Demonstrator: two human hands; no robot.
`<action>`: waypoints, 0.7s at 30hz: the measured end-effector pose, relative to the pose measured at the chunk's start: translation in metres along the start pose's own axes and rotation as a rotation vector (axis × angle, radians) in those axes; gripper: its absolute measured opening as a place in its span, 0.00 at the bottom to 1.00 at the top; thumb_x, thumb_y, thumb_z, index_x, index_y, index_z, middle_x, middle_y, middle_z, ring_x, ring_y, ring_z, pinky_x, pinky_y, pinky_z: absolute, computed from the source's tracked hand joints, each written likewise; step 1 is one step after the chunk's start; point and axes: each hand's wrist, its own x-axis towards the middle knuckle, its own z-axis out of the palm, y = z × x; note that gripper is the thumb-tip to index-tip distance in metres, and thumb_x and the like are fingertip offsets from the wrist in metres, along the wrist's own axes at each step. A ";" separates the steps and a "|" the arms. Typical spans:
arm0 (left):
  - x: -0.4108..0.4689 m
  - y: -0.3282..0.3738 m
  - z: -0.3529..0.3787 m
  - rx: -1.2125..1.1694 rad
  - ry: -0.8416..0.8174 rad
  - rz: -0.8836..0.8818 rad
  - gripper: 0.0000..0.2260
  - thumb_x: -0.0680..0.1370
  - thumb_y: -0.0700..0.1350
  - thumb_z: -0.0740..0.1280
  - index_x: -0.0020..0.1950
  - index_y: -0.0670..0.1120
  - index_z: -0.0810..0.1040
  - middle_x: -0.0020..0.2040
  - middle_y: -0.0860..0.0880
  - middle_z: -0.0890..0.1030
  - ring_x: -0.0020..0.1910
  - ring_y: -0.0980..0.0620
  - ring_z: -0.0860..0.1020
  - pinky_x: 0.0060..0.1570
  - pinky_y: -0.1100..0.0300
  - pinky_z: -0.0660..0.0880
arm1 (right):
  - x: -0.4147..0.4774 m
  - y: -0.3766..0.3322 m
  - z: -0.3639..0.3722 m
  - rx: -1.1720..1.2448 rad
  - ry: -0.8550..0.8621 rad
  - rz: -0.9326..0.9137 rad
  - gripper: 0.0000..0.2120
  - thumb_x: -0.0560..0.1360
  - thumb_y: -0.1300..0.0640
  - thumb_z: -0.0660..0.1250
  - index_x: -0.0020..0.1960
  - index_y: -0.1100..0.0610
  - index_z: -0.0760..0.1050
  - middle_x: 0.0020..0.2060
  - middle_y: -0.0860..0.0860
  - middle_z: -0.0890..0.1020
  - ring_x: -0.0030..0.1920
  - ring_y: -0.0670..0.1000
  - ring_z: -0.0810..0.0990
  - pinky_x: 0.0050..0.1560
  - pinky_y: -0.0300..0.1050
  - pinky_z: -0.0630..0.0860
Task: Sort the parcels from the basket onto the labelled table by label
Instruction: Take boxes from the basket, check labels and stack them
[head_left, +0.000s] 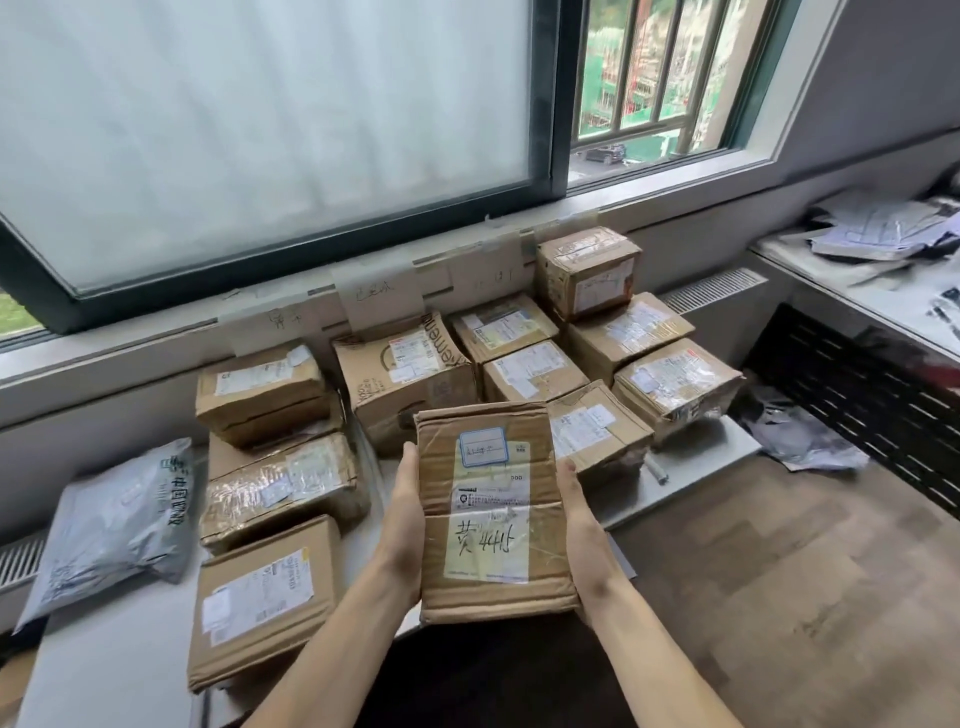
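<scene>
I hold a box (493, 512) above the counter (119, 670), left hand (405, 514) and right hand (582, 525) in a closed grip on its sides. I'd read its label first, then match a taped tag (376, 301).

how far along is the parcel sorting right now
Mostly done, it seems: about a dozen cardboard parcels and a grey mailer bag already lie in groups on the table below the paper labels taped along the sill. In hand: one flat box, held between the left hand and right hand, not yet placed. The basket is out of view, so what remains is unclear.
</scene>
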 end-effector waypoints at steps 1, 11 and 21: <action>0.006 0.001 0.004 -0.014 -0.060 -0.003 0.35 0.83 0.69 0.48 0.61 0.47 0.86 0.61 0.39 0.84 0.61 0.37 0.83 0.68 0.39 0.73 | 0.005 -0.002 -0.005 -0.013 -0.002 0.007 0.39 0.72 0.19 0.55 0.77 0.36 0.67 0.73 0.41 0.75 0.76 0.48 0.70 0.79 0.60 0.62; 0.096 0.043 0.060 0.038 -0.243 0.018 0.27 0.85 0.63 0.50 0.65 0.47 0.79 0.58 0.42 0.86 0.55 0.44 0.86 0.51 0.53 0.82 | 0.078 -0.050 -0.056 -0.180 0.000 -0.004 0.27 0.78 0.51 0.71 0.74 0.47 0.66 0.62 0.48 0.85 0.62 0.51 0.84 0.67 0.58 0.78; 0.205 0.084 0.070 0.236 0.012 0.251 0.21 0.83 0.57 0.65 0.74 0.51 0.74 0.71 0.53 0.77 0.68 0.57 0.74 0.69 0.58 0.68 | 0.188 -0.117 -0.087 -0.031 0.232 0.223 0.27 0.73 0.59 0.75 0.69 0.49 0.70 0.51 0.54 0.85 0.53 0.56 0.83 0.59 0.62 0.80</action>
